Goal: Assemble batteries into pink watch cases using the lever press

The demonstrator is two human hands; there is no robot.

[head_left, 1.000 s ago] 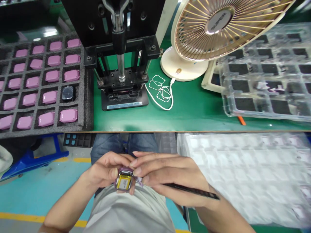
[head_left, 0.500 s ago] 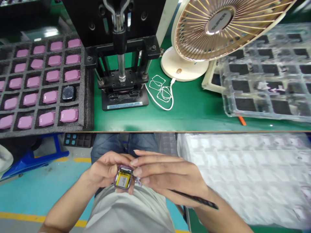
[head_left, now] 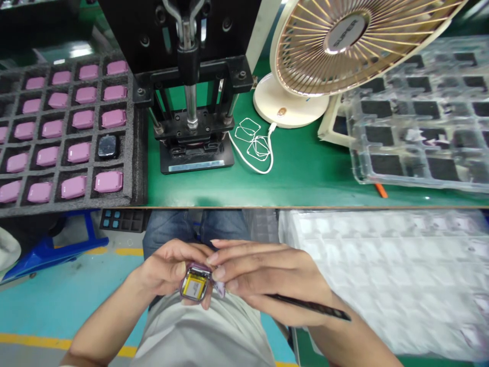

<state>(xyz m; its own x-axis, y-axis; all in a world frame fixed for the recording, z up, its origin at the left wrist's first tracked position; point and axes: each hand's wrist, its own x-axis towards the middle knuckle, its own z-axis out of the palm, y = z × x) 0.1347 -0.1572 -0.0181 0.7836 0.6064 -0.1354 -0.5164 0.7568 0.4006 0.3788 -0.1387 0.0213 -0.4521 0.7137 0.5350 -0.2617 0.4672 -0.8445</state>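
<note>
My left hand point(head_left: 173, 267) grips an opened purple smartwatch case point(head_left: 194, 283) between thumb and fingers, above my lap. A yellow-edged battery with a grey face shows inside the case. From the right, the fingertips of my right hand point(head_left: 271, 283) meet the rim of the case. Black tweezers point(head_left: 313, 307) lie tucked in that hand, their rear end sticking out toward the wrist; the tips are hidden. Beside the case, at my right fingertips, hangs a small pale purple piece point(head_left: 219, 288), partly covered and too small to name.
On the green bench point(head_left: 298, 188) stand a black press point(head_left: 191, 127), a gold and cream fan point(head_left: 290, 107) and thin white frames point(head_left: 257, 148). A foam tray point(head_left: 133, 188) of purple watch cases is at left. Clear trays point(head_left: 359, 171) sit at right, white trays point(head_left: 344, 265) below.
My right hand has shifted slightly, and the tweezers' rear end has moved a little to the right. The pale piece hangs at a different angle. My left hand keeps the case nearly still.
</note>
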